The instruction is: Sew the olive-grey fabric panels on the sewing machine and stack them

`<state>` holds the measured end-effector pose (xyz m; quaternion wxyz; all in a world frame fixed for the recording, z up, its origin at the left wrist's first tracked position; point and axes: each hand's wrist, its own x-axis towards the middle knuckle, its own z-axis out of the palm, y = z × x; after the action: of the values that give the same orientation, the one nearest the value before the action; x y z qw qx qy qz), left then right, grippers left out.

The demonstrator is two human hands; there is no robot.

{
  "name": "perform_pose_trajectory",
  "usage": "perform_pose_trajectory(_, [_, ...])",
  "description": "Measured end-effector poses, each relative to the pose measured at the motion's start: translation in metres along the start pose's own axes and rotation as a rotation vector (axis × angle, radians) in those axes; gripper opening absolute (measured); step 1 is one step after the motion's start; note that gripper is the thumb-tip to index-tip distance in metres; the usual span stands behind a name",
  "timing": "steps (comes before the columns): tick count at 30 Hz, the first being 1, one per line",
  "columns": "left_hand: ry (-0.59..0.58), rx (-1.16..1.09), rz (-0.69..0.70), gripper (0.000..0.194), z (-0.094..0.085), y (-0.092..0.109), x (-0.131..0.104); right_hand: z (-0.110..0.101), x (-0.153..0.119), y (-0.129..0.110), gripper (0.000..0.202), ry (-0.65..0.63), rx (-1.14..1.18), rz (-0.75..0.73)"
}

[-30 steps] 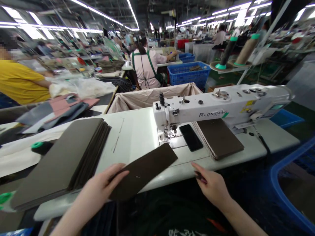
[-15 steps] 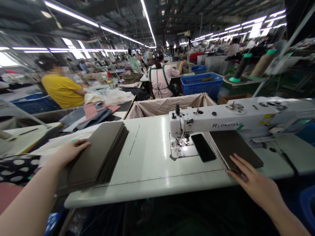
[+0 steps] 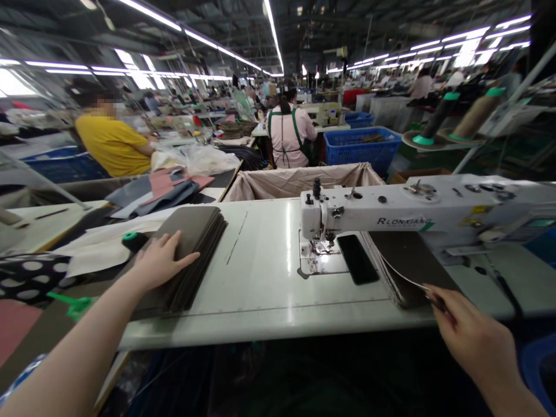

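Note:
My left hand [image 3: 158, 260] lies with spread fingers on a thick stack of dark grey-brown panels [image 3: 195, 231] at the left of the pale table. At the right, my right hand [image 3: 460, 318] is closed on the near corner of the top panel and lifts its edge from a second stack [image 3: 403, 255]. A small dark object shows in the same fingers, too unclear to name. This stack lies partly under the arm of a white sewing machine [image 3: 369, 211]. A black phone [image 3: 357, 259] rests between the needle area and the stack.
A green thread cone [image 3: 134, 240] stands behind my left forearm. Beyond the table are a cloth-lined bin [image 3: 295, 182], a blue basket [image 3: 362, 147] and two seated people. Thread spools [image 3: 438, 119] stand at the back right. The table's front edge [image 3: 278, 333] runs near me.
My left hand has moved right from the stack's left side onto its top, fingers spreading. My right hand has gone from lying on the right stack to gripping and raising a panel edge.

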<state>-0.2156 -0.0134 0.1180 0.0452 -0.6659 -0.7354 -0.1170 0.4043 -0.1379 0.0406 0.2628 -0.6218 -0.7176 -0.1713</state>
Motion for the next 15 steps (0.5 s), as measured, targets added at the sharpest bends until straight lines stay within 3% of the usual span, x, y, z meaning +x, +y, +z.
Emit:
perform_pose_trajectory(2, [-0.021,-0.141,0.084,0.077,0.002,0.038,-0.015,-0.023,0.006,-0.027,0.032,0.000,0.139,-0.044])
perform_pose_trajectory(4, [-0.189,-0.470,0.215,0.058,0.009,0.090,-0.037,-0.040,0.014,-0.066,0.034,-0.053,0.315,-0.183])
perform_pose_trajectory(6, [-0.310,-0.653,0.401,0.049,0.022,0.149,-0.062,-0.043,0.022,-0.110,0.032,-0.262,0.465,-0.331])
perform_pose_trajectory(9, [-0.356,-0.642,0.689,0.050,0.057,0.219,-0.096,-0.024,0.027,-0.166,0.021,-0.553,0.582,-0.464])
perform_pose_trajectory(12, [-0.344,-0.467,0.900,0.058,0.099,0.243,-0.118,0.003,0.022,-0.191,0.016,-0.695,0.704,-0.597])
perform_pose_trajectory(15, [-0.262,-0.323,0.892,0.060,0.125,0.223,-0.128,0.027,0.023,-0.189,0.020,-0.787,0.904,-0.567])
